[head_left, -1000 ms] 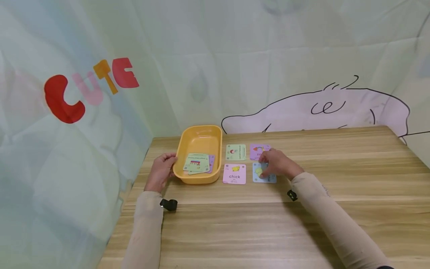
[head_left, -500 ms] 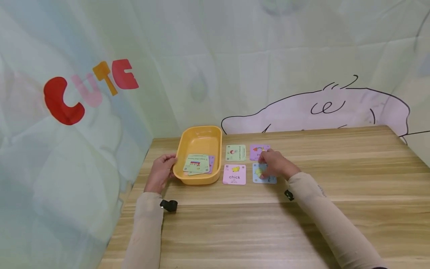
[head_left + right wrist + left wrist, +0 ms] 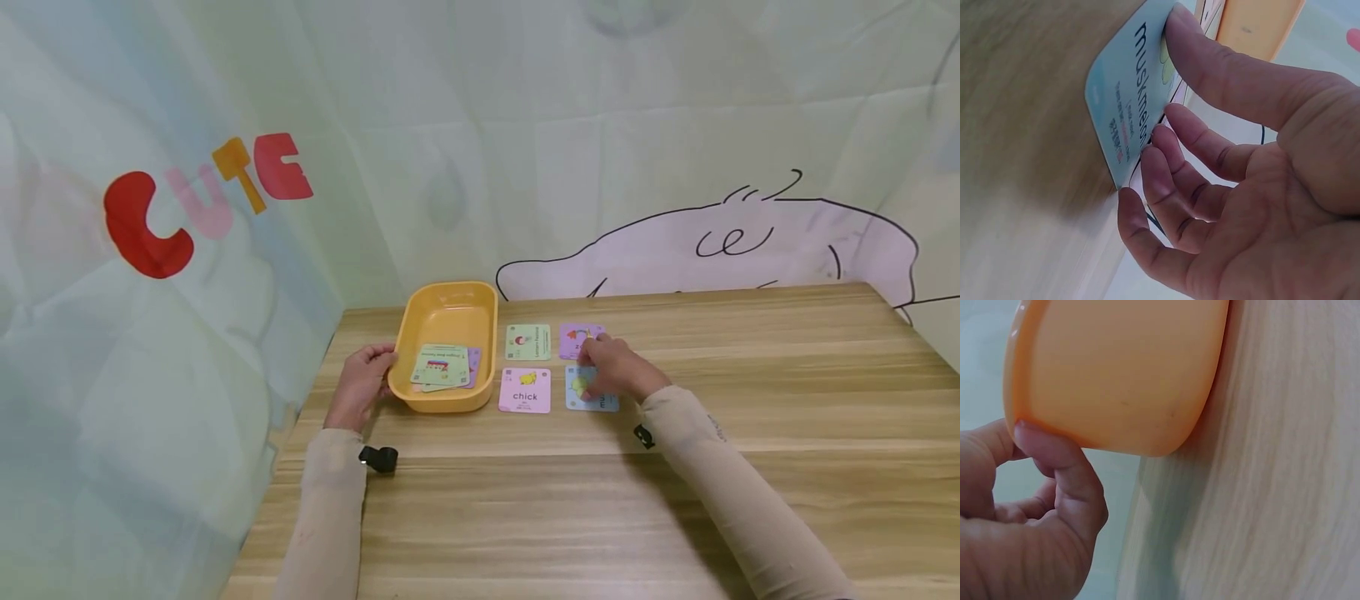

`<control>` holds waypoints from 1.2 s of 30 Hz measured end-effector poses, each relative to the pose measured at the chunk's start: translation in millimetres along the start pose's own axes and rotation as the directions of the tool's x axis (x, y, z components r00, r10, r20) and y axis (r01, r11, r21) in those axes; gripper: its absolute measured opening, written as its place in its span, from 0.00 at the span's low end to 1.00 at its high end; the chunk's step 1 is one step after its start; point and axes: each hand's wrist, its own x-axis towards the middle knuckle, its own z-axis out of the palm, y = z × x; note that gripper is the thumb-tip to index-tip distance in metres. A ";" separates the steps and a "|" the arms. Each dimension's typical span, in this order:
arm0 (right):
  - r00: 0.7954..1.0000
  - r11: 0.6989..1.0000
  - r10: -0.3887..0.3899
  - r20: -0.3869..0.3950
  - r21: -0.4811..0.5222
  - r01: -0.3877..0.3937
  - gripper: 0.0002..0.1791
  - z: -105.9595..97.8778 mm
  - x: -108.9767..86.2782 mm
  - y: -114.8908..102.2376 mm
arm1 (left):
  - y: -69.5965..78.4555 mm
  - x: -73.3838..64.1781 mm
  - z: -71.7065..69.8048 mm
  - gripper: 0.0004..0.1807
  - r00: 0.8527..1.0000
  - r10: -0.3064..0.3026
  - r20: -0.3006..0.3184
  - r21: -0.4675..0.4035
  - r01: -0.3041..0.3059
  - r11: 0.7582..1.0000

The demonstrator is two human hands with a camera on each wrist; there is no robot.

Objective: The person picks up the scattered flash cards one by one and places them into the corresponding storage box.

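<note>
My left hand (image 3: 361,385) pinches the near-left rim of a yellow-orange plastic tray (image 3: 486,350), thumb and finger at its edge in the left wrist view. On the table my right hand (image 3: 618,367) grips a blue muskmelon card (image 3: 606,400). Its thumb lies on the card's face and the curled fingers sit along one edge in the right wrist view. The card looks flat on the table, partly hidden by the hand. Just beyond it is a purple card (image 3: 573,337), its word partly covered by the fingers.
Left of the muskmelon card lies a pink chick card (image 3: 524,396), with a green Lantern Festival card (image 3: 528,342) beyond it. Inside the tray, a green Dragon Boat Festival card (image 3: 442,364) overlaps other cards. A printed cloth (image 3: 420,125) hangs behind the wooden table (image 3: 487,517).
My right wrist and forearm have shifted slightly left, while its fingers stay at the muskmelon card. The left hand, tray and cards keep their places; the view shifts very slightly.
</note>
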 end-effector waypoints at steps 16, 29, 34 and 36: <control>1.000 1.000 -0.015 -0.008 -0.003 0.015 0.28 -1.7 0.2 -2.2 | 0.5 1.8 -0.5 0.20 1.000 -0.004 -0.001 0.013 0.004 1.000; 0.999 0.999 -0.030 -0.037 0.029 0.031 0.30 -1.5 1.8 -0.3 | 0.6 -1.1 0.4 0.20 1.000 0.016 -0.002 -0.014 -0.016 1.000; 0.999 0.999 -0.033 -0.010 0.038 0.033 0.28 -0.9 3.6 2.7 | 0.8 -1.6 0.4 0.19 1.000 0.002 -0.003 -0.001 -0.002 1.000; 0.999 0.998 -0.045 -0.003 0.037 0.045 0.28 -0.2 4.7 3.8 | 0.6 -2.1 -0.2 0.19 1.000 0.001 -0.002 0.003 -0.001 1.000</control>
